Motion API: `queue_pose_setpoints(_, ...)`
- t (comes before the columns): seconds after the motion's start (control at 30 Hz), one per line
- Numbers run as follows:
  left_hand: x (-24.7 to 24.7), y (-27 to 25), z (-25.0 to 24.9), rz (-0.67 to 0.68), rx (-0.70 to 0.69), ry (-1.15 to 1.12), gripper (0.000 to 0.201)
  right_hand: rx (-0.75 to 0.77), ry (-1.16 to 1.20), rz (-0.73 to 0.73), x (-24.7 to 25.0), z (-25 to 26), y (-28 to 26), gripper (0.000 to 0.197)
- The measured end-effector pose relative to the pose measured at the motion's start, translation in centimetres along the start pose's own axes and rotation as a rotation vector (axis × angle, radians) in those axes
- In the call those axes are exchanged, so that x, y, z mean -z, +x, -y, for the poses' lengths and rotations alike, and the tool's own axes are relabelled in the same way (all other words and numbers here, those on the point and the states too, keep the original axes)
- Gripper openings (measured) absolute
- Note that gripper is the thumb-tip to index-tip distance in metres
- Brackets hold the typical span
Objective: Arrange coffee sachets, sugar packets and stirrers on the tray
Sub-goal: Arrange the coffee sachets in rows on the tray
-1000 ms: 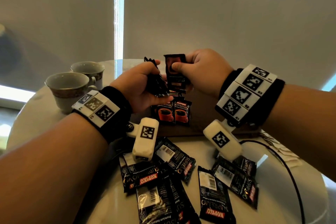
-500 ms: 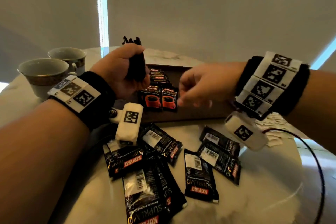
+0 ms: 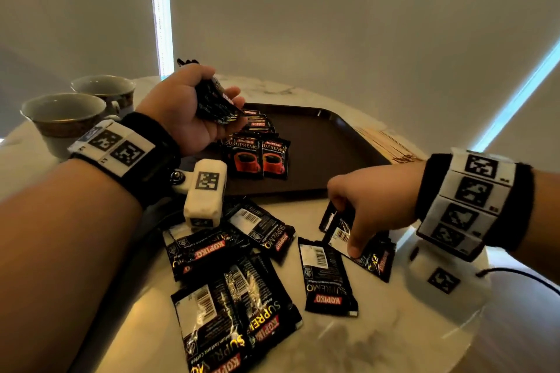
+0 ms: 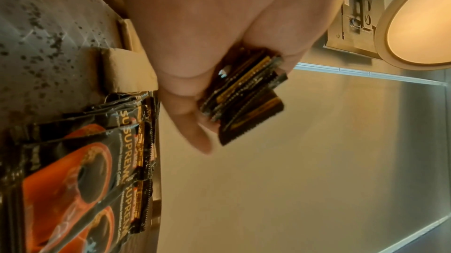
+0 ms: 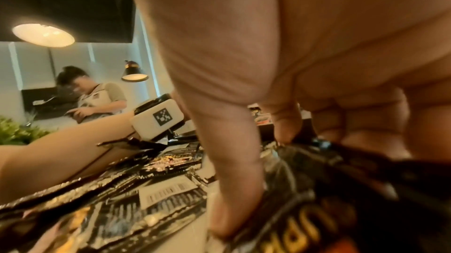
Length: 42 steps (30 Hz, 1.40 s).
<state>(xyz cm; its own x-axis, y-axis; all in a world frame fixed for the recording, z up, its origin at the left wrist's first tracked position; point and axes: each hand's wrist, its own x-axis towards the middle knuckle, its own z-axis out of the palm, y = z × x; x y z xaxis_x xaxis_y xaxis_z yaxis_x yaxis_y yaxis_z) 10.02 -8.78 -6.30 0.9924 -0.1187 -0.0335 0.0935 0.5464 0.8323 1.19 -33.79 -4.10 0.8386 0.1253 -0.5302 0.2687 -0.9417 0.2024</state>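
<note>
Target sachet: black foil coffee sachet (image 3: pixel 368 254) on the marble table, right hand (image 3: pixel 368 206) pinching it for pickup.
Held stack: left hand (image 3: pixel 194 112) clutches a sachet bundle (image 3: pixel 216 104), ready to feed.
Tray: dark brown plastic tray (image 3: pixel 333 154) holds two sachet rows at its left, leaving room.

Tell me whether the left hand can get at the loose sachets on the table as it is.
Probably not: the left hand already grips a stack of sachets over the tray, so its fingers are full, though nothing blocks the loose sachets.
</note>
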Motion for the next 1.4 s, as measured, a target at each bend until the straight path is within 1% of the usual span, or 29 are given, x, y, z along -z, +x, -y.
queue_pose_setpoints(0.17,0.2,0.0,-0.2,0.011,0.009,-0.052,0.016,0.014,0.134,-0.084,0.9,-1.0,0.1,0.061)
queue_pose_setpoints(0.23,0.3,0.1,-0.2,0.002,0.006,-0.048,0.016,0.047,0.243,-0.130,1.8,-1.6,-0.3,0.058)
queue_pose_setpoints(0.27,0.3,0.0,-0.2,-0.002,0.008,-0.043,0.016,0.075,0.355,-0.162,2.3,-1.7,-0.5,0.052)
queue_pose_setpoints(0.33,0.2,-0.3,-0.1,0.024,0.023,-0.013,0.015,0.162,0.678,-0.248,3.2,-1.7,-0.8,0.036)
queue_pose_setpoints(0.4,-0.1,-0.7,0.0,0.097,0.052,0.036,0.018,0.264,1.011,-0.323,4.1,-1.0,-0.6,0.024)
queue_pose_setpoints(0.47,-0.5,-1.2,0.2,0.185,0.086,0.075,0.026,0.391,1.254,-0.370,4.6,0.0,0.2,0.022)
queue_pose_setpoints(0.53,-0.7,-1.6,0.5,0.270,0.103,0.099,0.033,0.470,1.374,-0.427,5.1,1.3,1.3,0.022)
queue_pose_setpoints(0.63,-0.7,-2.1,0.7,0.393,0.136,0.139,0.044,0.470,1.443,-0.514,6.1,2.9,2.9,0.017)
queue_pose_setpoints(0.73,-0.4,-2.3,0.5,0.452,0.140,0.155,0.044,0.439,1.420,-0.622,7.0,4.1,4.1,0.019)
queue_pose_setpoints(0.77,-0.3,-2.2,0.4,0.453,0.131,0.150,0.043,0.422,1.391,-0.659,7.1,4.3,4.4,0.018)
queue_pose_setpoints(0.87,0.0,-1.9,0.3,0.432,0.125,0.150,0.050,0.382,1.320,-0.716,7.2,4.8,5.2,0.019)
queue_pose_setpoints(0.9,0.1,-1.7,0.4,0.423,0.120,0.156,0.048,0.346,1.231,-0.767,7.1,4.9,5.3,0.022)
queue_pose_setpoints(0.97,-0.1,-1.6,0.5,0.407,0.096,0.137,0.038,0.283,0.952,-0.945,7.1,4.8,5.3,0.035)
queue_pose_setpoints(1.0,-0.1,-1.5,0.6,0.398,0.078,0.118,0.033,0.318,0.856,-1.003,7.1,4.7,5.1,0.042)
queue_pose_setpoints(1.03,-0.1,-1.5,0.6,0.393,0.062,0.101,0.029,0.398,0.797,-0.991,7.2,4.8,4.7,0.050)
queue_pose_setpoints(1.1,-0.1,-1.4,0.6,0.424,0.058,0.080,0.028,0.562,0.699,-0.837,7.5,4.9,4.1,0.067)
queue_pose_setpoints(1.13,-0.1,-1.5,0.6,0.446,0.063,0.071,0.029,0.585,0.631,-0.771,7.6,5.0,4.1,0.072)
queue_pose_setpoints(1.17,-0.1,-1.5,0.6,0.454,0.066,0.062,0.031,0.587,0.579,-0.748,7.7,5.1,4.2,0.073)
queue_pose_setpoints(1.2,-0.2,-1.5,0.6,0.463,0.065,0.051,0.033,0.582,0.560,-0.768,7.7,5.3,4.4,0.070)
queue_pose_setpoints(1.3,-0.5,-1.8,0.2,0.480,0.087,-0.020,0.047,0.633,0.636,-0.889,7.5,5.7,5.3,0.057)
queue_pose_setpoints(1.33,-0.5,-1.8,0.1,0.481,0.088,-0.037,0.048,0.643,0.638,-0.908,7.4,5.7,5.5,0.054)
queue_pose_setpoints(1.4,-0.4,-1.8,0.1,0.481,0.070,-0.012,0.041,0.636,0.582,-0.897,7.5,5.6,5.5,0.053)
